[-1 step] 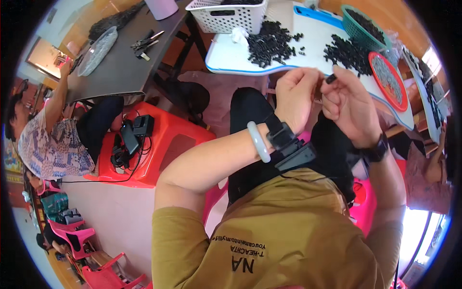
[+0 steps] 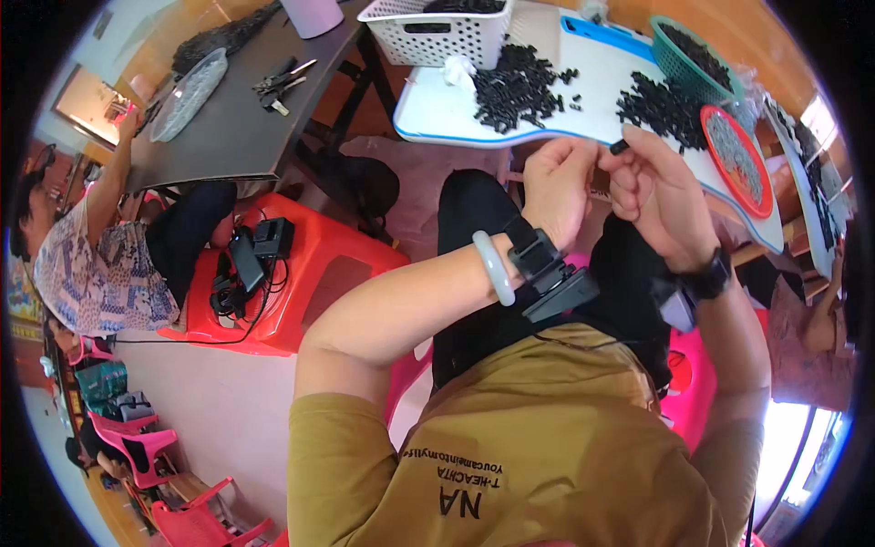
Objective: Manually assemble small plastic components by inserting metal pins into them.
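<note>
My right hand [image 2: 667, 199] pinches a small black plastic piece [image 2: 620, 146] between thumb and forefinger, its other fingers curled. Close beside it, over my lap, my left hand [image 2: 558, 182] is closed with thumb and fingers pressed together. Whatever lies in its fingertips is hidden. Just beyond both hands is a white table [image 2: 437, 109] with a blue edge. On it lie a pile of small black pieces [image 2: 515, 91] to the left and a second black pile [image 2: 658, 109] to the right.
A white perforated basket [image 2: 437, 41], a green basket [image 2: 679, 55] and a red tray of small grey parts [image 2: 734, 155] stand on the table. At left are a dark table [image 2: 228, 128], a red stool [image 2: 337, 242] with devices and cables, and a seated person [image 2: 105, 246].
The black piece and my right fingertips have shifted slightly left and up. My left hand has lowered a little in view. Both hands stay close together.
</note>
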